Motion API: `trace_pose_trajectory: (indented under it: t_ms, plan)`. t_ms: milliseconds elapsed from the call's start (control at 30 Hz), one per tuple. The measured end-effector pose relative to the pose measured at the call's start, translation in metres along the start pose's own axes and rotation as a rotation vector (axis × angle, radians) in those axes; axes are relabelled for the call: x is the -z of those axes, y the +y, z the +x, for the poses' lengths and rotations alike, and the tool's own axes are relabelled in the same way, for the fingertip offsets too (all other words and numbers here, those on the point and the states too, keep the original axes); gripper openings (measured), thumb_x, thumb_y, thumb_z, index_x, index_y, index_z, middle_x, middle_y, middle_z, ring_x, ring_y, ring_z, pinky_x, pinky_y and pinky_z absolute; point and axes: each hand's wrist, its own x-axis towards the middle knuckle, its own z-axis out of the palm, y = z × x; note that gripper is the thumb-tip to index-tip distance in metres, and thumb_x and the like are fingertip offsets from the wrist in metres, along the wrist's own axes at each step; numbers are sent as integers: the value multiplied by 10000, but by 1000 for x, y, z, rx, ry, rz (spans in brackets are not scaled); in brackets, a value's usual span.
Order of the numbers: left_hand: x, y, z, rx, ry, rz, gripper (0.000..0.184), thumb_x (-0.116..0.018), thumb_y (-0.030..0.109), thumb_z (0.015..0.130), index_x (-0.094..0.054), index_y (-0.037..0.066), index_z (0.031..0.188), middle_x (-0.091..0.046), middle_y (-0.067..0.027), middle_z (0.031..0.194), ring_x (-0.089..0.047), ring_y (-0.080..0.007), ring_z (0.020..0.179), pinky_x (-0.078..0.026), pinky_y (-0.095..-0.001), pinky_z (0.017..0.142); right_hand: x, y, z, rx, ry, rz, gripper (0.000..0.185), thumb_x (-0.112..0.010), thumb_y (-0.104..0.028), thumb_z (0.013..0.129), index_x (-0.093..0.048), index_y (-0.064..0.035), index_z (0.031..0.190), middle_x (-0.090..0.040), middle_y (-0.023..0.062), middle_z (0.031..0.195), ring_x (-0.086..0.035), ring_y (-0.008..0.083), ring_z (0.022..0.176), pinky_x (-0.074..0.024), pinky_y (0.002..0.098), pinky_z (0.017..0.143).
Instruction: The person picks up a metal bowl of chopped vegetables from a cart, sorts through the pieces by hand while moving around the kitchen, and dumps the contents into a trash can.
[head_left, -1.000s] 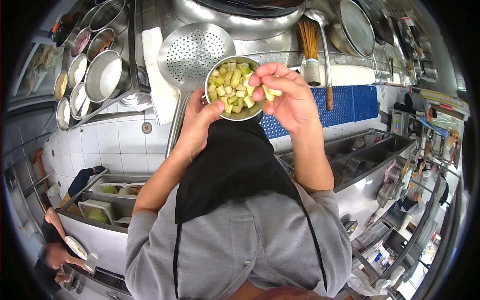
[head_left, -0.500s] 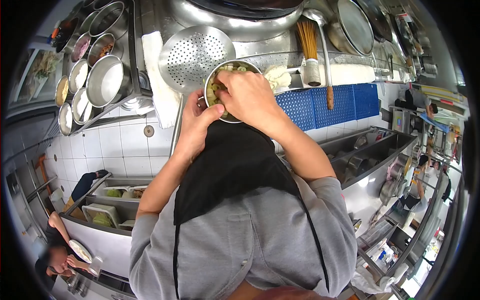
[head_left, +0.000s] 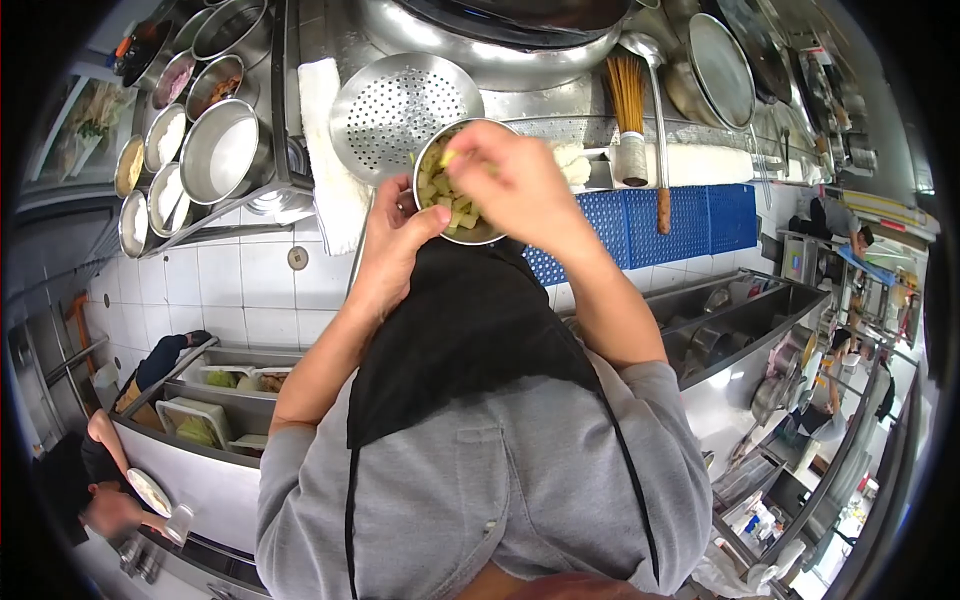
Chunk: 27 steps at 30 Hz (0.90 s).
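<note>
The left hand [head_left: 394, 246] held the metal bowl [head_left: 476, 237] by its side, at the upper middle of the frame, with cut green stalk pieces [head_left: 461, 213] inside. The right hand [head_left: 525, 185] was over it, fingers curled; because of blur, I could not tell its grip. The perforated strainer [head_left: 400, 115] lay to the upper left.

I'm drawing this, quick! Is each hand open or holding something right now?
Left hand: closed, holding the metal bowl by its side.
Right hand: curled over the bowl, near a yellow-green piece; too blurred to tell if it's gripping.
</note>
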Motion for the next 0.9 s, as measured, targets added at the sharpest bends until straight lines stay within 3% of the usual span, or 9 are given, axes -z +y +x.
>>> trace_pose_trajectory:
  t_ms: [167, 267, 400, 500, 600, 633, 733, 767, 900]
  plan:
    - [3, 1, 1, 32, 14, -42, 794, -767, 337, 814, -405, -63, 1396, -579, -135, 1188, -573, -167, 1053, -487, -307, 864, 49, 29, -9, -265, -130, 1247, 242, -548, -225, 978, -635, -10, 1047, -624, 101, 776, -495, 153, 525, -451, 217, 441]
    - [2, -2, 1, 25, 19, -52, 806, -766, 349, 810, -402, -59, 1402, -574, -127, 1180, -569, -163, 1042, -481, -294, 849, 54, 27, -15, -368, -64, 1551, 192, -557, -140, 941, -637, 21, 1006, -673, 172, 830, -571, 166, 567, -414, 210, 382]
    - [-1, -4, -1, 8, 21, -49, 819, -772, 343, 804, -393, -58, 1410, -571, -124, 1178, -565, -162, 1043, -471, -273, 850, 50, 25, -20, -397, -53, 1568, 190, -548, -99, 943, -652, 29, 1037, -702, 169, 880, -597, 171, 605, -429, 208, 398]
    - [-1, -6, -1, 13, -8, -47, 800, -780, 289, 812, -384, -60, 1413, -572, -129, 1181, -567, -176, 1070, -477, -295, 892, 50, 19, -23, -337, -96, 1203, 198, -555, -102, 957, -685, 28, 1031, -728, 135, 880, -647, 161, 684, -477, 247, 462]
    - [-10, -1, -5, -1, -8, -82, 760, -781, 217, 824, -385, -63, 1408, -572, -135, 1189, -568, -188, 1090, -477, -321, 938, 22, -5, -24, -205, 46, 391, 196, -607, -154, 969, -733, -5, 997, -704, 26, 803, -563, 125, 578, -466, 245, 493]
    - [-10, 0, -6, 1, -8, -62, 751, -780, 203, 826, -386, -64, 1406, -573, -137, 1194, -567, -189, 1094, -474, -325, 950, 7, 3, -21, 50, 122, 247, 187, -641, -161, 940, -751, -20, 997, -738, 81, 825, -665, 209, 614, -525, 326, 567]
    - [-11, -1, -8, -11, -11, -4, 731, -780, 178, 829, -391, -66, 1398, -574, -144, 1208, -565, -190, 1103, -466, -333, 975, -1, -2, -21, 143, 154, -424, 186, -645, -154, 910, -737, -41, 1027, -738, 156, 875, -716, 311, 730, -547, 417, 635]
    - [-12, -2, -8, -26, -12, 13, 729, -781, 181, 828, -394, -67, 1394, -574, -146, 1211, -565, -190, 1104, -464, -331, 977, -7, -4, -20, 49, 103, -512, 192, -641, -134, 879, -725, -65, 1038, -705, 195, 882, -692, 367, 777, -545, 462, 664]
    - [-10, -4, -8, 4, 9, -38, 721, -782, 185, 827, -397, -64, 1383, -576, -151, 1213, -565, -190, 1107, -462, -328, 980, -4, -15, -29, 103, -114, -519, 178, -630, -138, 875, -715, -63, 1012, -705, 174, 837, -691, 366, 749, -548, 466, 662]
